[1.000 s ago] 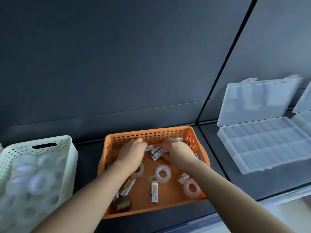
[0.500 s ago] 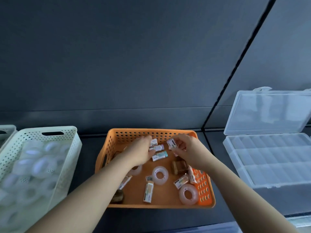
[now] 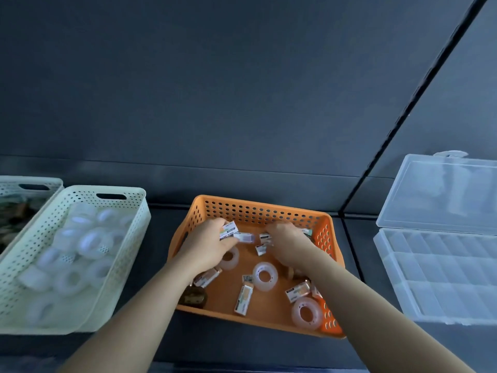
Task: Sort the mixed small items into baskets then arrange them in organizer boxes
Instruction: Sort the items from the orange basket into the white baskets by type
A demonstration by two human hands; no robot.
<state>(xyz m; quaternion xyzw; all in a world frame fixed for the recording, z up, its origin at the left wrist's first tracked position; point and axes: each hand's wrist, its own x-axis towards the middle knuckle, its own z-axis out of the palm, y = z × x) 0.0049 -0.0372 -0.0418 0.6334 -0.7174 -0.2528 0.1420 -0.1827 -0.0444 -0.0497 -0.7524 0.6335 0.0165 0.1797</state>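
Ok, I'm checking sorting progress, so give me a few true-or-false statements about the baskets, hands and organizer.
Both the left hand and the right hand are inside the orange basket. True.
The left hand grips a tape roll. False: it grips small labelled boxes.
The organizer box is closed. False: its lid stands open.
The pale basket holds tape rolls. True.

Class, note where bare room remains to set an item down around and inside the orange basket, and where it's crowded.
Free: tabletop strips either side of the orange basket, toward the pale green basket and the organizer box; its floor near the front edge. Crowded: its far end, where left hand and right hand hold small boxes.
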